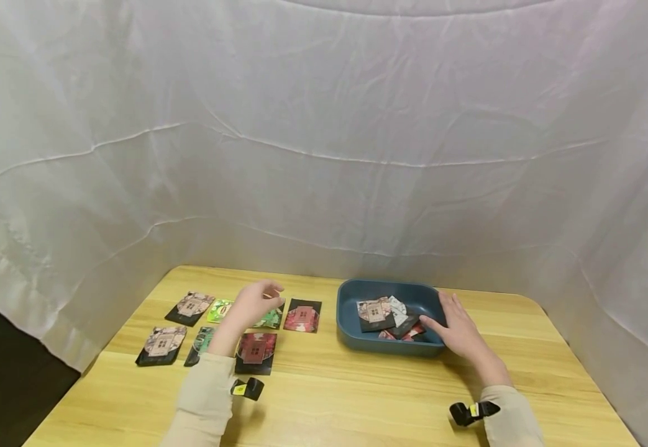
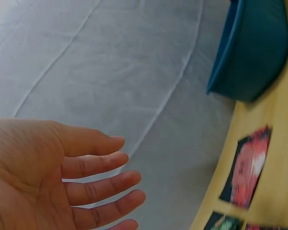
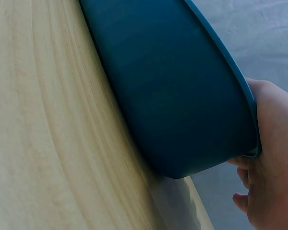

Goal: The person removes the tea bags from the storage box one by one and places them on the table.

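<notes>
My left hand (image 1: 253,304) hangs above the laid-out packets, its fingers loosely bent and nothing between them in the left wrist view. Below and around it lie a green packet (image 1: 271,319) and a yellow-green packet (image 1: 219,310). At the right end of a dark blue plastic basin (image 1: 393,347), my right hand (image 1: 460,326) grips the rim, thumb over the inner side and fingers along the outside wall. Inside the basin are several packets: a pinkish-beige and black one (image 1: 376,312), a white one (image 1: 397,310) and red and black ones.
Two red packets, one farther back (image 1: 303,316) and one nearer (image 1: 255,351), lie left of the basin. Beige-and-black packets (image 1: 191,307) (image 1: 161,344) and a dark green packet (image 1: 200,343) are farther left. Pale cloth (image 1: 324,155) hangs behind the wooden table (image 1: 346,403).
</notes>
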The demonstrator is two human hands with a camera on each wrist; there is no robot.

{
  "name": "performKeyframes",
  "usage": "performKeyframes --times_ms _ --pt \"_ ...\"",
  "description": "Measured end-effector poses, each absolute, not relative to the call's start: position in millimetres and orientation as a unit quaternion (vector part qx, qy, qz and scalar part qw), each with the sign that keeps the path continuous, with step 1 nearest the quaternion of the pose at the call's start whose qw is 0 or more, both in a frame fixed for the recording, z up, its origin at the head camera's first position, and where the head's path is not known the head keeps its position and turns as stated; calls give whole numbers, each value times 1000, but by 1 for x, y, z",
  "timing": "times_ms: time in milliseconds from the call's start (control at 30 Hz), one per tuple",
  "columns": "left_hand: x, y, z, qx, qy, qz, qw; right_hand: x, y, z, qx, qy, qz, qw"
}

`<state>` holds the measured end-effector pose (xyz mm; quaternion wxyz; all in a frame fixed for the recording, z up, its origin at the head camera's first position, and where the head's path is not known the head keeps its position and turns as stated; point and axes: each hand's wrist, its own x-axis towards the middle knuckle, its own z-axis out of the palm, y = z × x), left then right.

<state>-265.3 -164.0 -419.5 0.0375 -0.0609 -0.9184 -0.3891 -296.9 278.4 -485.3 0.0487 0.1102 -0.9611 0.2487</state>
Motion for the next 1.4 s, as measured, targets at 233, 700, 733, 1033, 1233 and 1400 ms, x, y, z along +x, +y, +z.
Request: performKeyframes --times_ms 233,700,733,1033,1233,1400 --pt "-269 -134 -412 -80 -906 -413 44 -298 279 -486 110 -961 247 52" --pt "-282 -71 -413 -136 -873 -466 31 -300 279 -488 109 -961 249 50" --pt "-284 -67 -414 -138 -872 -469 28 -300 279 -488 109 -961 249 50" --pt "-297 -25 -429 -148 -864 -481 18 -300 280 -489 111 -961 247 55" --pt "-308 1 -448 -104 -858 -503 -5 -301 280 -489 113 -960 250 54" --pt "-316 14 -458 -52 -810 -582 -48 -302 279 -491 113 -960 250 51"
